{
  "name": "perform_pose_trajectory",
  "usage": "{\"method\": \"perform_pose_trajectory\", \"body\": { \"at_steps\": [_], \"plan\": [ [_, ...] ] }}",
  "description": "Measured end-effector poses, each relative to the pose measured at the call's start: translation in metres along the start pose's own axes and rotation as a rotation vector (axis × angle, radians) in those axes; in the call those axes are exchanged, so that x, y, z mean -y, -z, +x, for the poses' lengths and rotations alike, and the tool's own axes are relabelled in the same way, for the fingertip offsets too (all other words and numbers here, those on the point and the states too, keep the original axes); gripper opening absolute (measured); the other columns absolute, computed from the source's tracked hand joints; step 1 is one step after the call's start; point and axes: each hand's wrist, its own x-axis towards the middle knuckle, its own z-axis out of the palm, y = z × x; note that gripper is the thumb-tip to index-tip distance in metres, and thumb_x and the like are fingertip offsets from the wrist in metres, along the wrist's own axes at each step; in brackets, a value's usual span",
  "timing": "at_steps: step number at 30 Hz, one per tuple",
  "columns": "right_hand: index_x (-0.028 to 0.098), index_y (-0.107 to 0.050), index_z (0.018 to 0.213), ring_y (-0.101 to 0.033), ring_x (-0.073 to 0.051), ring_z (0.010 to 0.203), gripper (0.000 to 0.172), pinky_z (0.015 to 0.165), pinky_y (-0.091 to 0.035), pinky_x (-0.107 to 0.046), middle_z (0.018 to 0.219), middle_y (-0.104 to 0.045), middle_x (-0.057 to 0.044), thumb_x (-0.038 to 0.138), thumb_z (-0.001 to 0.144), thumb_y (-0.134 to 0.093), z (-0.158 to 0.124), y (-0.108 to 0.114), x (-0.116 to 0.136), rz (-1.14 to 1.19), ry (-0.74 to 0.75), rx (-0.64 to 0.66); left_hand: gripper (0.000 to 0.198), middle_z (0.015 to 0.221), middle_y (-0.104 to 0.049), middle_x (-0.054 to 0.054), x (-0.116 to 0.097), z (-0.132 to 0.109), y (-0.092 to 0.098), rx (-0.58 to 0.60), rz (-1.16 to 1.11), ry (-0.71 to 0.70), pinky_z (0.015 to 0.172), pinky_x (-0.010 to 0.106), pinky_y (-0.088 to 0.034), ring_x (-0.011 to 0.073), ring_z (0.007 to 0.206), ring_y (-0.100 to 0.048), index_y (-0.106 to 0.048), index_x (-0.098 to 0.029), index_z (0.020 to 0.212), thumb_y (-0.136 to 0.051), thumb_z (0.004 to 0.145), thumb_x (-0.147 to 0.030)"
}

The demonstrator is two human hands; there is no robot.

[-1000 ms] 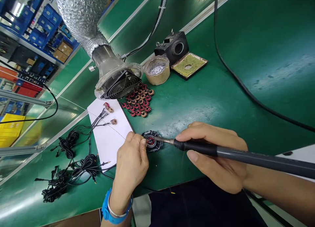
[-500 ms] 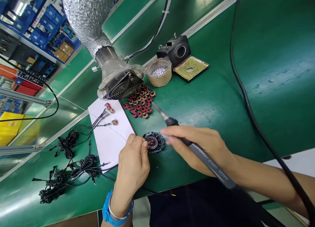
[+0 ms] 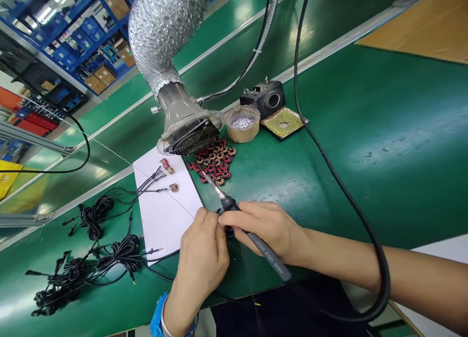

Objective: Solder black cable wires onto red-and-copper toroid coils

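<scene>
My right hand [image 3: 268, 229] is closed around a soldering iron [image 3: 268, 256], its metal tip pointing up-left in front of a pile of small red and copper ring coils [image 3: 215, 156]. Beside it, my left hand [image 3: 204, 247] pinches a thin solder wire [image 3: 157, 181] that runs in from the upper left. Its fingertips are hidden. Between the two hands lies a round black part [image 3: 229, 232], mostly covered by them. A white sheet [image 3: 164, 229] is left of my hands, with two loose coils [image 3: 167, 166] and the ends of several black leads on it.
A fume extractor [image 3: 193, 132] on a silver duct hangs over the coils. Behind stand a tub [image 3: 243, 129] of silvery material, an iron holder [image 3: 268, 99] and a yellow sponge tray [image 3: 287, 125]. Bundled black cables [image 3: 124, 254] lie left. The iron's cord [image 3: 329, 166] loops on the right.
My right hand has brought the iron left, close to my left hand, and its tip now overlaps the coil pile. The round part is now mostly covered. The camera view has shifted slightly.
</scene>
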Motion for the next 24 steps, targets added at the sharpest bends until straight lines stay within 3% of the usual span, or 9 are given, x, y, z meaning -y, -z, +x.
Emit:
{"method": "perform_pose_trajectory", "body": {
  "at_steps": [4, 8, 15, 24],
  "plan": [
    [0.025, -0.056, 0.11, -0.054, -0.014, 0.062, 0.024, 0.059, -0.042, -0.025, 0.072, -0.053, 0.002, 0.012, 0.092, -0.046, -0.0028, -0.0034, -0.0019, 0.015, -0.014, -0.019, 0.023, 0.08, -0.049, 0.003, -0.0009, -0.0006, 0.002, -0.012, -0.05, 0.019, 0.062, 0.032, -0.039, 0.0193, 0.071, -0.051, -0.049, -0.02, 0.081, -0.033, 0.098, -0.022],
    [0.023, -0.055, 0.11, -0.058, -0.013, 0.066, 0.023, 0.063, -0.046, -0.024, 0.078, -0.059, 0.001, 0.011, 0.092, -0.048, -0.005, -0.0056, -0.0017, 0.048, -0.028, -0.074, 0.005, 0.085, -0.054, 0.003, -0.0006, -0.0012, 0.0023, -0.056, -0.164, 0.011, 0.065, 0.03, -0.041, 0.0182, 0.076, -0.054, -0.053, -0.021, 0.09, -0.048, 0.092, -0.023],
    [0.02, -0.054, 0.114, -0.064, -0.015, 0.076, 0.028, 0.072, -0.053, -0.026, 0.091, -0.066, -0.003, 0.008, 0.089, -0.05, -0.0048, -0.0035, 0.0011, 0.103, -0.065, -0.064, 0.013, 0.082, -0.052, 0.001, 0.0018, -0.0001, -0.0015, -0.096, -0.19, -0.021, 0.066, 0.028, -0.041, 0.016, 0.075, -0.054, -0.059, -0.021, 0.092, -0.047, 0.092, -0.017],
    [0.019, -0.055, 0.109, -0.065, -0.015, 0.074, 0.028, 0.07, -0.055, -0.027, 0.085, -0.065, -0.003, 0.008, 0.084, -0.048, 0.0024, -0.0045, 0.0057, 0.167, -0.217, -0.076, 0.015, 0.083, -0.054, 0.0, 0.0018, 0.0051, 0.0012, -0.065, -0.225, 0.009, 0.067, 0.026, -0.041, 0.0138, 0.073, -0.055, -0.062, -0.022, 0.088, -0.049, 0.09, -0.015]
  ]
}}
